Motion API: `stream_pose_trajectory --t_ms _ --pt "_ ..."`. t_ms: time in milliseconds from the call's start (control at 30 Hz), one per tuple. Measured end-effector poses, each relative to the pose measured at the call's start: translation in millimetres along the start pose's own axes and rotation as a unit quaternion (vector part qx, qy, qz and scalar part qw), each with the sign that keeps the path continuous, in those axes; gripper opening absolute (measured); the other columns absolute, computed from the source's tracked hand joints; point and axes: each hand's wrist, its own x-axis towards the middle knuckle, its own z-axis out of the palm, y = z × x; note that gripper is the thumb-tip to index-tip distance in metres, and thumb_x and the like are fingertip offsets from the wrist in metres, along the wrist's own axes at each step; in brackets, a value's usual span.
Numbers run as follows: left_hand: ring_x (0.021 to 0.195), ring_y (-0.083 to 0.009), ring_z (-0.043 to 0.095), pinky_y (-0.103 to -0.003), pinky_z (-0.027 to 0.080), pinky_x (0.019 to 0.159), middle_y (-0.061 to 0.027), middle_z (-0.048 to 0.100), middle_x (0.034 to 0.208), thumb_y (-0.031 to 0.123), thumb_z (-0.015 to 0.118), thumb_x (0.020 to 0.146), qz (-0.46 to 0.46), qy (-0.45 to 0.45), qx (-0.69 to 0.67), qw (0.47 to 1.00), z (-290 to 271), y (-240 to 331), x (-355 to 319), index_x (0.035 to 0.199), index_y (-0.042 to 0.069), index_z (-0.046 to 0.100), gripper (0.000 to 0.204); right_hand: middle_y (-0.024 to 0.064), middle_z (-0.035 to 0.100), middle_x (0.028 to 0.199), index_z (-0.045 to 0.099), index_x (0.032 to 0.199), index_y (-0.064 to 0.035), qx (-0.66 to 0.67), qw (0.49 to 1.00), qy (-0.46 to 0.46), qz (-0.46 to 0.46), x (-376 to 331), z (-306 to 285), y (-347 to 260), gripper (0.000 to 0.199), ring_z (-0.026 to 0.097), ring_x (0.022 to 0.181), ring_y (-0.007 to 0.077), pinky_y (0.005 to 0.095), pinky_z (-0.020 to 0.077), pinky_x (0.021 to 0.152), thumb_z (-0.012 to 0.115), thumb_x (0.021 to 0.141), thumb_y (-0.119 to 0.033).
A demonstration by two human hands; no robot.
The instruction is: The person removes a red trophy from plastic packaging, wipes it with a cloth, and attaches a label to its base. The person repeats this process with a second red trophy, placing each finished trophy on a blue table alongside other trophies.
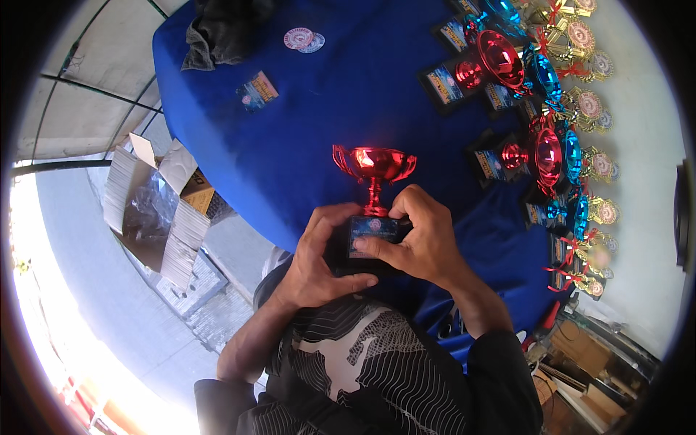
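Observation:
Both hands hold a small trophy with a shiny red cup [374, 165] on a red stem and a black base [366, 239]. My left hand [317, 255] wraps the left side of the base. My right hand [419, 235] grips its right side, thumb pressing a blue label on the front face. The trophy stands upright over the near edge of a table covered with a blue cloth [341, 109].
Rows of red and blue cup trophies [507, 65] and gold medals with red ribbons [591, 109] line the right side of the table. Round stickers [301, 38], a small label [257, 90] and dark fabric [221, 29] lie at the far end. An open cardboard box [156, 206] sits on the floor, left.

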Motion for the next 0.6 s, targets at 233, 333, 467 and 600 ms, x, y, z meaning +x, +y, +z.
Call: stream_pose_trajectory --t_ms 233,333,467,600 --pt "0.128 -0.0325 0.054 -0.043 0.045 0.107 -0.0192 0.051 0.137 0.019 0.097 0.061 -0.007 -0.005 0.008 1.000 -2 1 0 0.143 0.000 0.049 0.098 0.0128 0.060 0.091 0.057 0.090 -0.0033 -0.098 0.994 -0.027 -0.028 3 0 -9 0.057 0.068 0.069 0.0280 0.0392 0.0547 0.056 0.091 0.071 -0.045" --pt "0.129 -0.0302 0.052 -0.042 0.040 0.110 -0.0167 0.051 0.137 0.028 0.099 0.061 -0.022 -0.020 -0.003 1.000 -1 0 -3 0.145 -0.001 0.048 0.102 0.0135 0.059 0.099 0.058 0.095 -0.0035 -0.119 0.989 -0.051 -0.070 7 -4 -17 0.055 0.069 0.069 0.0278 0.0398 0.0550 0.055 0.089 0.073 -0.044" --pt "0.127 -0.0324 0.053 -0.044 0.045 0.107 -0.0188 0.052 0.136 0.021 0.097 0.061 -0.015 0.002 -0.026 1.000 2 -4 -5 0.144 0.001 0.049 0.098 0.0119 0.059 0.089 0.060 0.092 -0.0034 -0.127 0.990 -0.056 -0.034 11 3 -21 0.052 0.069 0.068 0.0281 0.0412 0.0550 0.056 0.086 0.077 -0.046" --pt "0.127 -0.0338 0.053 -0.045 0.045 0.107 -0.0191 0.052 0.137 0.020 0.097 0.061 0.015 0.008 -0.010 1.000 4 -6 -8 0.143 -0.001 0.049 0.098 0.0100 0.060 0.077 0.062 0.089 -0.0014 -0.133 0.991 -0.005 0.032 14 11 -4 0.055 0.064 0.065 0.0235 0.0346 0.0517 0.054 0.089 0.075 -0.047"
